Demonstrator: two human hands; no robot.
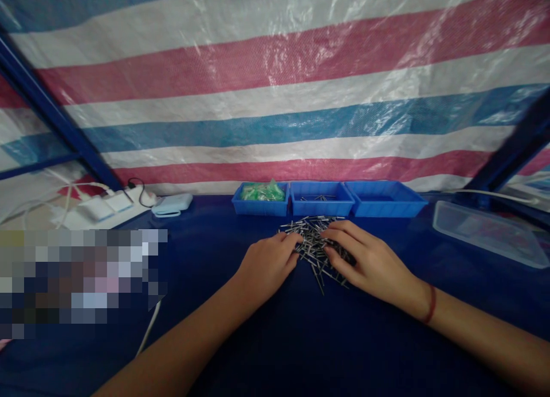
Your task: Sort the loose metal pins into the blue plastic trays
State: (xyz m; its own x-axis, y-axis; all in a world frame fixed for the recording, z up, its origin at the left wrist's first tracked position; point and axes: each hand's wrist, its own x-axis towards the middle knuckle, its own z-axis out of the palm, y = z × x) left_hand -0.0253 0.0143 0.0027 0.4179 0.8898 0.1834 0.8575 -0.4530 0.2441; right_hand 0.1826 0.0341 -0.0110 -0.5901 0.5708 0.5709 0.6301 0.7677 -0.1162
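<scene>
A loose pile of thin silvery metal pins [315, 245], which look like blind rivets, lies on the dark blue tabletop [275, 345]. My left hand [268, 265] rests at the pile's left edge, fingers bent and touching it, with thumb and forefinger apart. Over the pile's right side, my right hand [365, 259] has its fingers spread and slightly curled, the tips among the pins. No pin is plainly gripped in either hand. Some of the pile is hidden under the right fingers.
Behind the pile stand three blue bins: one with green plastic packaging [263, 192], a middle bin [322, 208] holding a few pins, and a right bin [387, 209]. A clear plastic lid [490, 234] lies right. A power strip [107, 205] and light-blue device [172, 204] sit left.
</scene>
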